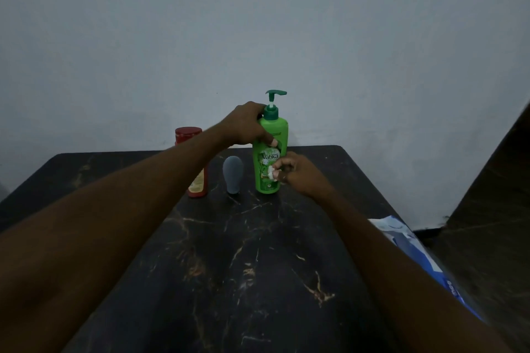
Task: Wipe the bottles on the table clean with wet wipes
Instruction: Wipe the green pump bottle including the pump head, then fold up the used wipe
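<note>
A tall green pump bottle [272, 135] stands upright near the far edge of the dark marbled table [229, 252]. My left hand [246, 123] grips its shoulder from the left, thumb across the front. My right hand [295, 172] pinches a small bunched white wet wipe [272, 171] against the lower front label. Left of the green bottle stands a small grey bottle [233, 175], and further left a red bottle [198, 180] partly hidden behind my left forearm.
A blue and white wipes packet [413, 249] lies at the table's right edge, partly under my right forearm. A pale wall rises right behind the table. A dark surface stands at the far right [493, 209].
</note>
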Action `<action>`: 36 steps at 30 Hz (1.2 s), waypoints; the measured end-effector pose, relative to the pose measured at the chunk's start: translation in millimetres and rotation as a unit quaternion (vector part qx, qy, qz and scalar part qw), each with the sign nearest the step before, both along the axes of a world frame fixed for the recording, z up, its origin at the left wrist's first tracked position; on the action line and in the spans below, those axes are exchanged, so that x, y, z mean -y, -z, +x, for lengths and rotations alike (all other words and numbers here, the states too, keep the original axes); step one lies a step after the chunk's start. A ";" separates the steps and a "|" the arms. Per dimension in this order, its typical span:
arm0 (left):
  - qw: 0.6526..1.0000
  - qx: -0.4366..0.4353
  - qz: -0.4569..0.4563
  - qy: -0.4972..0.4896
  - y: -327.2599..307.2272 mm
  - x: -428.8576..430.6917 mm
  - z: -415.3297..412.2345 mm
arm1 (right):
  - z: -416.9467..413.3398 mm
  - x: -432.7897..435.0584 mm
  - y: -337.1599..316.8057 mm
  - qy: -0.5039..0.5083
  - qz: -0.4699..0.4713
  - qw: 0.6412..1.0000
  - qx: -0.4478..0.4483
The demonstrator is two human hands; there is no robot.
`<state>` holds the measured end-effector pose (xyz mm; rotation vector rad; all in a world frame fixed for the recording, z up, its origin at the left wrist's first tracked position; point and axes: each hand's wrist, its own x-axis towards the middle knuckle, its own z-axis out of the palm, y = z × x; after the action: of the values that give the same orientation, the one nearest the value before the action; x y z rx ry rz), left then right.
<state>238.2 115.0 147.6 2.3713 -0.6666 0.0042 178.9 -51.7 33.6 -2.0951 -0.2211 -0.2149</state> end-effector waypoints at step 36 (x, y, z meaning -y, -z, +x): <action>0.976 0.198 -0.085 0.020 -3.3 45.8 -86.9 | -49.7 71.9 -94.9 0.065 0.192 0.979 -0.003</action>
<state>151.3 69.1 150.9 2.2070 -0.8614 0.5090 129.2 -123.6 128.5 -1.7254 -0.0344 -0.3041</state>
